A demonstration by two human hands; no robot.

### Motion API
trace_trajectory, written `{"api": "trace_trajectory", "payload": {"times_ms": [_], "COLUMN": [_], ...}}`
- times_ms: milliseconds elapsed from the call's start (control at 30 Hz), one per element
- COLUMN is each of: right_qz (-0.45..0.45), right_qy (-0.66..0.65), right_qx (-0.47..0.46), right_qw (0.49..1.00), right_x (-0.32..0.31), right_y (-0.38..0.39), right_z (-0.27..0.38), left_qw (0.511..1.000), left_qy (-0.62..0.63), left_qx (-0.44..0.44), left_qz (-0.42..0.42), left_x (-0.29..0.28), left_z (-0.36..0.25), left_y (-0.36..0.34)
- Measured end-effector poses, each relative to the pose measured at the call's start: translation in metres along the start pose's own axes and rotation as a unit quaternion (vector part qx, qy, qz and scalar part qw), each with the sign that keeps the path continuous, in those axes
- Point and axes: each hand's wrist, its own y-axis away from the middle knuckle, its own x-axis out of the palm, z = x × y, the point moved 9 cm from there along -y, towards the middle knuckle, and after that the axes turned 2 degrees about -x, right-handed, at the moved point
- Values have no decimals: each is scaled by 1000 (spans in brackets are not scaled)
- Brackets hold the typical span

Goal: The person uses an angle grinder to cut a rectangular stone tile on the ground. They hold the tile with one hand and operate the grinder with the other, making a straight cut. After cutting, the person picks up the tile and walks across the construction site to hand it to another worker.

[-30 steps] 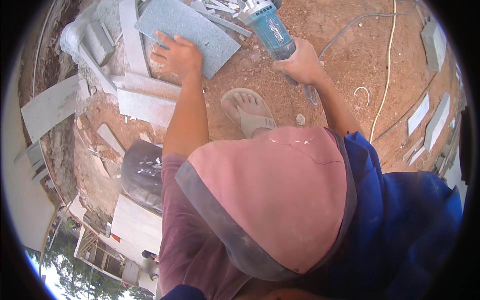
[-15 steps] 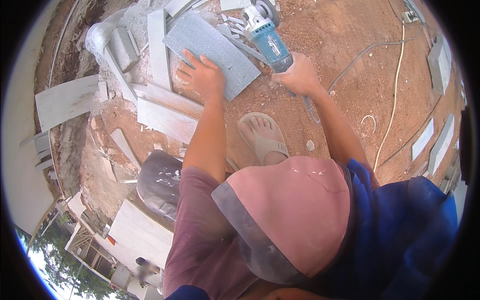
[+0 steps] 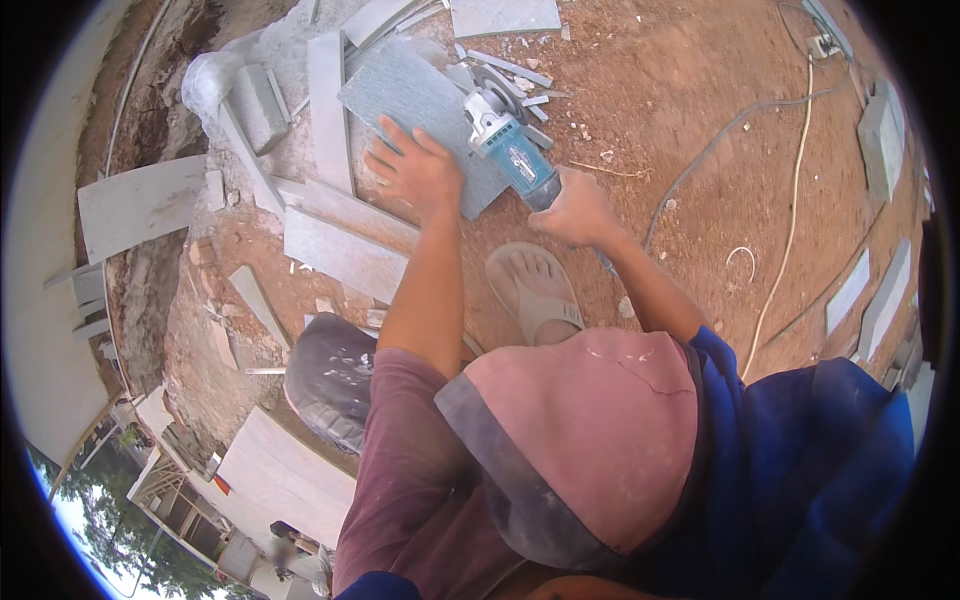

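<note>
My right hand is wrapped round the rear handle of a teal angle grinder. The grinder's silver head and dark disc lie over the right edge of a grey stone tile; whether the disc touches it I cannot tell. My left hand rests with fingers spread on the tile's near left part. Under and beside the tile lie long pale stone strips. Several thin offcut slivers are scattered just past the grinder's disc.
My sandalled foot stands just below the tile. A grey power cord and a cream cable cross the reddish dirt at right. Stone slabs lie along the right side. A larger slab is at left. Another person appears far off, lower left.
My right hand has brought the grinder nearer and to the left, from beyond the tile's far right edge to over its right side. My left hand stays on the tile.
</note>
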Motion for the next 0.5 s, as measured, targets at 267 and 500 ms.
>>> {"api": "trace_trajectory", "payload": {"times_ms": [267, 500], "right_qz": [45, 28], "right_qy": [10, 18], "right_qx": [13, 12], "right_qw": [999, 999], "right_x": [14, 17], "right_y": [18, 39], "right_z": [-20, -28], "left_qw": [999, 999], "left_qy": [-17, -23], "left_qx": [11, 11], "left_qz": [-34, -35], "left_x": [1, 3], "left_z": [3, 1], "left_y": [-2, -1]}}
